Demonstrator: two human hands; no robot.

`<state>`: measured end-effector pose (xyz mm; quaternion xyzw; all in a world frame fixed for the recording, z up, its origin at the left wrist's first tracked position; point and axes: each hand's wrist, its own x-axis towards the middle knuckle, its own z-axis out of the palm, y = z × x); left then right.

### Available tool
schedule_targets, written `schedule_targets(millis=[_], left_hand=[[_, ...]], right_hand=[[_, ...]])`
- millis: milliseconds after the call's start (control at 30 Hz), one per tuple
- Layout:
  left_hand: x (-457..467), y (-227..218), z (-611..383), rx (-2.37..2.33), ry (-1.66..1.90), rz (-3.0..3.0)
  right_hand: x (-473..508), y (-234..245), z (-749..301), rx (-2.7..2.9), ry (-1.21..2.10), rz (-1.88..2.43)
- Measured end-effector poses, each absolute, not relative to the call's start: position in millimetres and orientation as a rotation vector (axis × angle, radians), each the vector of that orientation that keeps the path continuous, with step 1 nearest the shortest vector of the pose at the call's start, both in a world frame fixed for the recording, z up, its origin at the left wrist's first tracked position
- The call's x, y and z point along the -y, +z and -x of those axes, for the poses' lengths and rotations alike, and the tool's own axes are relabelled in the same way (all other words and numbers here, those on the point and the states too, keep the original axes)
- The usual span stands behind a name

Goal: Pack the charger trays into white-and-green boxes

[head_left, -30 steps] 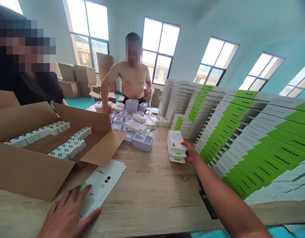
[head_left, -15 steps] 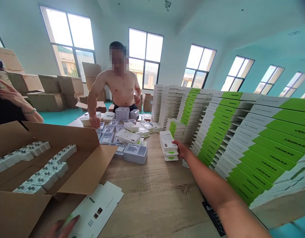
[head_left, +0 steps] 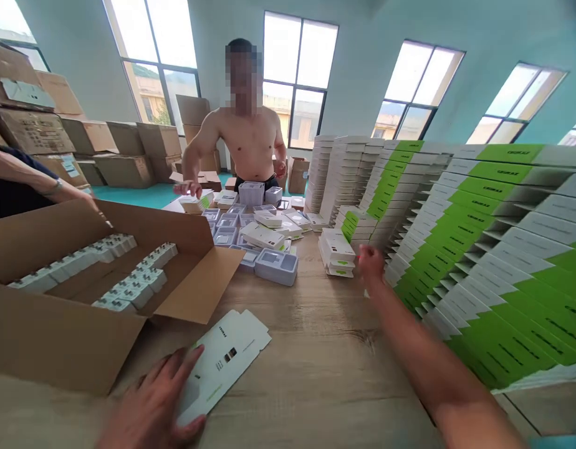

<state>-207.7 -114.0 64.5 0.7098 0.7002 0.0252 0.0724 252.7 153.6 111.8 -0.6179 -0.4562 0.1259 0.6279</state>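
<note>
My left hand [head_left: 152,405] lies flat with fingers spread on a white flat carton sheet [head_left: 225,358] at the near edge of the wooden table [head_left: 316,362]. My right hand [head_left: 369,262] reaches far across, just right of a small stack of white and green boxes [head_left: 337,252]. It is slightly blurred, its fingers look curled, and it is apart from the stack.
An open cardboard box [head_left: 82,299] with rows of white chargers stands at the left. Tall leaning stacks of green and white cartons [head_left: 479,249] fill the right. Grey plastic trays [head_left: 276,267] lie mid-table. A shirtless person [head_left: 244,143] stands opposite; another person's arm [head_left: 45,184] reaches over the box.
My right hand has let go of the small box stack and drawn slightly right. My left hand has come further into view on the carton sheet. The person opposite lifted a hand.
</note>
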Motion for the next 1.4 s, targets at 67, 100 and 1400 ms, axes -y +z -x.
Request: schedule_targets(millis=[67, 100, 1400], left_hand=[[115.6, 75.0, 201.7, -2.094, 0.055, -2.184], [116.1, 78.3, 199.2, -2.099, 0.05, -2.219], [109.4, 129.6, 58.4, -1.049, 1.141, -1.059]], right_hand=[[-123.4, 97.5, -241.7, 1.076, 0.394, 1.39], [-104.4, 90.2, -233.0, 1.111, 0.468, 1.362], [104.9, 100.4, -90.4, 1.174, 0.799, 1.289]])
